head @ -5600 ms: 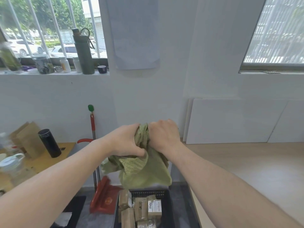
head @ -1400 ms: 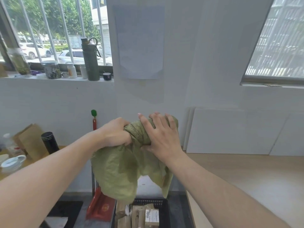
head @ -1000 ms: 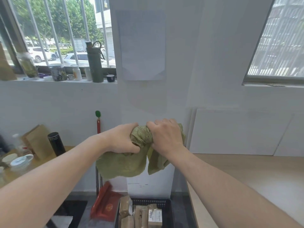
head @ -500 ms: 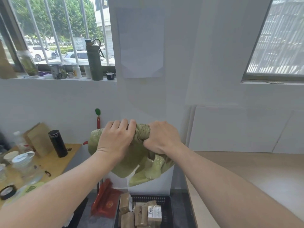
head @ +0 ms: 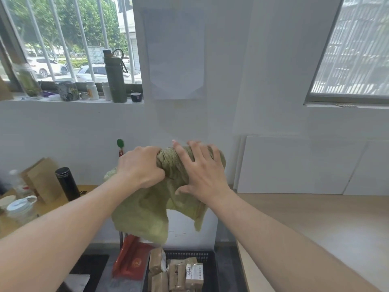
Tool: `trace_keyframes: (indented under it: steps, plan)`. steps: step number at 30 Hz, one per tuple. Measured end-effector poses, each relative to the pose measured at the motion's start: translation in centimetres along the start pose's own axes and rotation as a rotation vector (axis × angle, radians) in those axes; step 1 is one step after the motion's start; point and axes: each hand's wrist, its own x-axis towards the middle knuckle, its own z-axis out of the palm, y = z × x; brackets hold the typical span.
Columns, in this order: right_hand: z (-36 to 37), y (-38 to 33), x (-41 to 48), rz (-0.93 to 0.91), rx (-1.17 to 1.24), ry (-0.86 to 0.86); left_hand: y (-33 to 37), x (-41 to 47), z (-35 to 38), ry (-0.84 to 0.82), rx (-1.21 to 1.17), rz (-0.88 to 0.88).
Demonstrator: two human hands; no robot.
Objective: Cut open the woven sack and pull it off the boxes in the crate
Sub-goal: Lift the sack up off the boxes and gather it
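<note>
Nearest to me, at the bottom of the view, the black crate (head: 207, 255) sits on the floor with the brown paper-wrapped boxes (head: 177, 272) exposed inside it; no sack covers them. A red dustpan (head: 131, 263) leans just beside the crate's left wall.

Above that, held out in front of me in mid-air, is the green woven sack (head: 147, 209), bunched at the top and hanging in loose folds clear of the boxes. My left hand (head: 140, 168) is clenched around the gathered neck of it. My right hand (head: 200, 171) lies over the same bundle with its fingers (head: 183, 152) spread and laid flat against the cloth, pressing but not closed.

I judge the sack light, limp and a little slick, the weave likely to slide if held by one layer. The rolled neck between my hands is the sure hold; the dangling corners would flop.

Further left, a wooden surface (head: 52, 204) carries a black flask (head: 67, 184). Beyond, on the windowsill (head: 84, 101), stands a tall green bottle (head: 114, 77).
</note>
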Motion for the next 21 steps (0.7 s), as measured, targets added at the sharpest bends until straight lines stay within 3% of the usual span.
trace_keyframes:
  steps: [3,6,10,16,21]
  plan:
    - [0.7,0.2,0.1,0.075,-0.015,0.050,0.3,0.6,-0.9,-0.216,-0.233,-0.018]
    - [0.8,0.3,0.4,0.061,-0.060,0.233,0.5,0.3,-1.1,-0.421,-0.504,-0.029]
    - [0.3,0.2,1.0,0.039,-0.071,0.257,0.0,-0.2,-0.1,-0.485,-0.581,-0.030]
    - [0.0,-0.6,0.8,0.111,-0.034,0.037,-0.8,-1.1,0.6,-0.414,-0.394,0.111]
    - [-0.9,-0.2,0.7,0.229,0.132,-0.196,-0.4,-2.4,1.2,-0.149,0.140,0.248]
